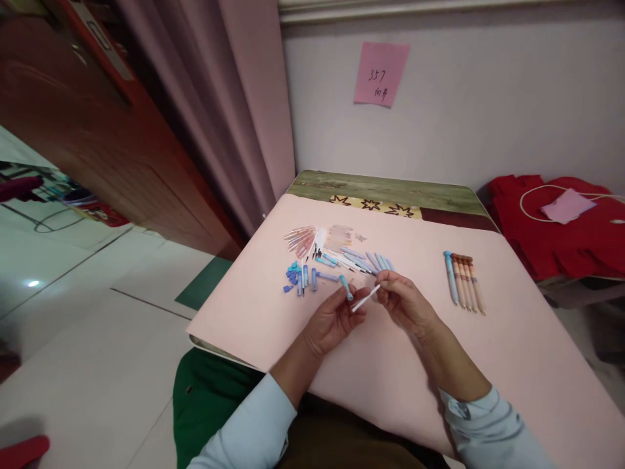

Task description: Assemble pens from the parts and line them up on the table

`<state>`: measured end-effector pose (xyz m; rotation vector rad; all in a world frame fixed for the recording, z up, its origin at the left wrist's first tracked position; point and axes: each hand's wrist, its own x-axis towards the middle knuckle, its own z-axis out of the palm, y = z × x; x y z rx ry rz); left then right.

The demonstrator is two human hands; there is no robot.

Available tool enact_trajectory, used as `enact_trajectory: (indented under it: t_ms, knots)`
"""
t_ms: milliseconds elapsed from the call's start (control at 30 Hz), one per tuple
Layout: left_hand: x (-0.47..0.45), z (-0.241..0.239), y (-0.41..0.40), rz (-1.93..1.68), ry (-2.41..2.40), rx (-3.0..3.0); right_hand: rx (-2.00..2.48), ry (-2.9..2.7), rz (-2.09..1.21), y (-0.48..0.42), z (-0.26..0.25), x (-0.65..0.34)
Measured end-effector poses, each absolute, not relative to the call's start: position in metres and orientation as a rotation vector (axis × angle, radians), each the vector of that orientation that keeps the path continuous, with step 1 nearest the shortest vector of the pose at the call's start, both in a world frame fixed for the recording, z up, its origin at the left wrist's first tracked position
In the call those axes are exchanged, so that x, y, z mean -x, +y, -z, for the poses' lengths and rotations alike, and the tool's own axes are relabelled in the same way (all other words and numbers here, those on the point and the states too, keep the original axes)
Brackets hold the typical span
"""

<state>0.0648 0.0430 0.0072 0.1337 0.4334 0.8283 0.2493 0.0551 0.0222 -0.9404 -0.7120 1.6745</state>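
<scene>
My left hand (328,324) is closed around a light blue pen barrel piece (346,285), which points up and away from me. Between the fingertips of my right hand (404,298) is a thin white pen refill (365,299), its lower end close to the left fingers. Just beyond the hands lie blue barrel pieces (314,279), a heap of small blue plastic parts (291,273) and several pale blue tubes (379,262). White refills (344,260) with dark tips spread out behind them. Farther back are pinkish clear tubes (300,241) and small springs (360,238).
To the right, a blue pen (451,279) lies beside several brown-topped pens (469,283) in a row. A pink sheet covers the table (508,352). Red cloth (547,228) with a cable is at the right, a pink note (381,75) on the wall, a wooden door (146,150) at left.
</scene>
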Motion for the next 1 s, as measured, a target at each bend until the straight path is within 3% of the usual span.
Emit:
enact_trajectory:
  t_ms: [900,1000]
  knots:
    - [-0.072,-0.010,0.041,-0.795,0.528,-0.373,1.046,-0.914,-1.552,0.056,-0.011,-0.220]
    - [-0.070,-0.007,0.043,-0.882,0.544,-0.319,1.201,-0.956,-1.355,0.060,-0.012,-0.230]
